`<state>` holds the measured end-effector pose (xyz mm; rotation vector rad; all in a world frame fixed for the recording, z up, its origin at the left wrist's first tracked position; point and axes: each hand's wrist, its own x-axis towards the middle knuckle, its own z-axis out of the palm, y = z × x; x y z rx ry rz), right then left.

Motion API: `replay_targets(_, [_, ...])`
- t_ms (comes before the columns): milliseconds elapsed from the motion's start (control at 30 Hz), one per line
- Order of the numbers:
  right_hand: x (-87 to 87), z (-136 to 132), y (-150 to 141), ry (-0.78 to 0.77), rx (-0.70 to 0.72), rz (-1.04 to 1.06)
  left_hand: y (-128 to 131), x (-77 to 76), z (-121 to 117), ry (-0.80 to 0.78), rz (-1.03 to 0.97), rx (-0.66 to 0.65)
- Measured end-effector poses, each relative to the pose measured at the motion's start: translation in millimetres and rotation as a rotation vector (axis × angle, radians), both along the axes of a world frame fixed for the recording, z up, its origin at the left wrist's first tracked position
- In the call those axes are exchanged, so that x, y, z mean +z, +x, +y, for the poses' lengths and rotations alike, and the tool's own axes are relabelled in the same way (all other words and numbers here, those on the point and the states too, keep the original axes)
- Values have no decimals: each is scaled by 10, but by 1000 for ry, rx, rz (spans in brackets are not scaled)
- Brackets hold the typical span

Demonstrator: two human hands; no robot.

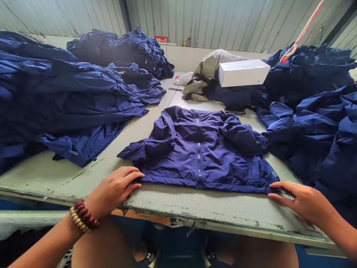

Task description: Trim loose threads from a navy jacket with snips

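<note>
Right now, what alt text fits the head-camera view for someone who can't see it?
A left hand and right hand touch opposite lower corners of a navy jacket, spread on a table between piles of blue garments.

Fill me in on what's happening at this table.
A person has a navy zip-front jacket spread on the table, hem toward them. The left hand is at one hem corner; the right hand is at the other, with a dark item in it, too hidden to name. Blue garments are heaped on the left and right, and a white box sits beyond the jacket.
</note>
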<state>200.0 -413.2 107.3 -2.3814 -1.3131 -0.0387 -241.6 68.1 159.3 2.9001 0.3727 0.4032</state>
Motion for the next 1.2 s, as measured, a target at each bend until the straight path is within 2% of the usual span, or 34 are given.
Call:
replay_targets(133, [63, -27, -49, 20, -40, 69, 13, 116, -115, -17, -18, 18])
replay_targets(233, [224, -20, -132, 111, -136, 123, 12, 235, -163, -94, -69, 147])
replay_targets(367, [419, 105, -45, 175, -274, 101, 150, 360, -71, -191, -111, 324])
replay_targets(467, [422, 315, 63, 117, -237, 55, 352, 374, 35, -182, -51, 367])
replay_targets(633, [273, 521, 118, 103, -176, 39, 525, 287, 149, -185, 25, 320])
replay_targets(833, [152, 466, 145, 46, -176, 26, 411, 213, 227, -279, 9, 267])
replay_targets(933, [96, 472, 134, 29, -165, -22, 361, 214, 249, -295, 31, 165])
replay_targets(1033, [32, 469, 106, 92, -164, -176, 327, 213, 257, -279, 49, 42])
replay_targets(1100, [-11, 438, 100, 107, -80, -249, 306, 206, 255, -264, 49, 25])
replay_targets(1200, [-76, 352, 124, 47, 80, -226, 271, 205, 246, -253, 63, 23])
